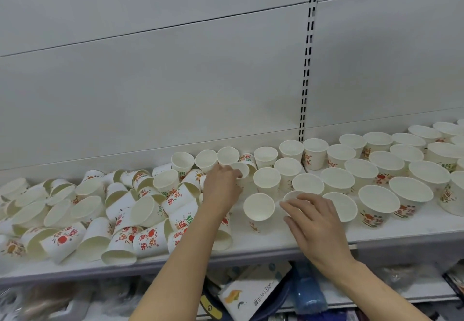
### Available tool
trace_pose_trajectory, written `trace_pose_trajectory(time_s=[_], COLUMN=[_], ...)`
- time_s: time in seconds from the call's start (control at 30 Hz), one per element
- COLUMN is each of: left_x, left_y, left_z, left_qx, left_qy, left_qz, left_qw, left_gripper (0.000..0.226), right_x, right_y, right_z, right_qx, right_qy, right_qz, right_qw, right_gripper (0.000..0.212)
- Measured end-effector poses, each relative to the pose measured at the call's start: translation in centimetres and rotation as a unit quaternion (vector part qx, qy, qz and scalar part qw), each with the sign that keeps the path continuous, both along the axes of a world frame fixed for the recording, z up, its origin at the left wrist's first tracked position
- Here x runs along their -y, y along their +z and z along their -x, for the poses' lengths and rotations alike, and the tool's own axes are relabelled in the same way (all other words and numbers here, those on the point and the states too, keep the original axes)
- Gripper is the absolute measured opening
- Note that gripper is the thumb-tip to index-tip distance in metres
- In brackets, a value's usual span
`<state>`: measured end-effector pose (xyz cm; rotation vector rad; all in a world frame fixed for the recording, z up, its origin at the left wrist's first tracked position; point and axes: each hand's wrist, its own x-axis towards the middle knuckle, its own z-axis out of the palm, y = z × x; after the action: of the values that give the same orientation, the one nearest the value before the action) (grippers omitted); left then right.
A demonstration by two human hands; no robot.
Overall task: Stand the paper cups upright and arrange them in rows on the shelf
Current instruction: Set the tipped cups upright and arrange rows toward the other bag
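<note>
While many paper cups [120, 222] are lying tipped on the shelf [251, 248], the left hand [221, 190] is gripping one cup [239, 170] and the right hand [313, 217] is holding another cup [292, 196] to stand them in the rows [364, 170]

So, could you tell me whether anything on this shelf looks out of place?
Yes: the cups on the left lie tipped over in a jumbled heap on the shelf, while the cups on the right stand upright in rows.
</note>
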<state>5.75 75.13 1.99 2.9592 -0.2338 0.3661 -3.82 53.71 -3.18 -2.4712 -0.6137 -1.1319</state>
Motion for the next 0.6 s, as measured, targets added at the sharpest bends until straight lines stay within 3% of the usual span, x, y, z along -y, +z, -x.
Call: trace_pose_trajectory(time_s=[0.17,0.33,0.47,0.53,0.6], left_x=[-1.2,-1.9,-1.2,-0.1,0.9], left_y=[-0.6,-0.2,0.1,-0.5,-1.9], left_z=[0.2,2.2,5.3,6.6,7.1], left_qx=[0.023,0.038,-0.039,-0.071,-0.083], left_qy=[-0.059,-0.098,-0.123,-0.129,-0.125], left_qz=[-0.081,-0.102,0.071,0.064,0.034], left_qw=[0.995,0.989,0.989,0.987,0.988], left_gripper=[0.023,0.015,0.058,0.084,0.096], right_x=[-1.5,-4.4,-7.0,-7.8,-8.0], right_y=[2.9,7.0,7.4,6.7,6.0], right_z=[-3.9,-11.6,-16.4,-17.8,-18.5], right_qx=[0.002,-0.112,-0.229,-0.248,-0.247], right_qy=[-0.028,-0.048,-0.066,-0.075,-0.079], right_qz=[-0.058,0.005,0.151,0.202,0.233], right_qw=[0.998,0.992,0.959,0.944,0.937], right_gripper=[0.021,0.009,0.017,0.02,0.019])
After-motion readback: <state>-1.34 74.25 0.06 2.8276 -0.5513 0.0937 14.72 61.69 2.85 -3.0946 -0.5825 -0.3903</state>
